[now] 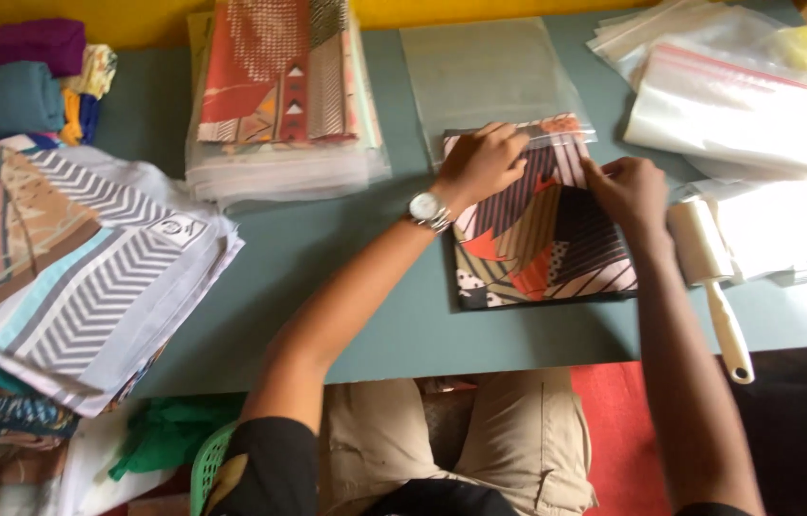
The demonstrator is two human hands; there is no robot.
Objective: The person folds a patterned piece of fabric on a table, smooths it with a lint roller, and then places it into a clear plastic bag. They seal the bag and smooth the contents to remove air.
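One folded patterned cloth [542, 244], striped and blotched in black, orange, pink and cream, lies flat on the grey-green table [356, 277] near its front edge, in front of the person. It is close to square, its slightly longer axis running away from the person, and its far end is tucked into the mouth of one clear plastic bag [489, 72] that stretches on toward the back of the table. Both hands work at that far edge: the left hand [480, 162], a wristwatch [428, 209] on its wrist, is curled closed with its fingers pinching the bag's opening over the cloth's left corner, and the right hand [627, 188] is closed in a pinch on the right corner. One lint roller [709, 277] lies just beside the right forearm, handle pointing toward the person. One stack of bagged cloths [284, 96] sits at the back left, one spread pile of unbagged cloths [69, 258] at far left, and a heap of empty bags [738, 96] at right.
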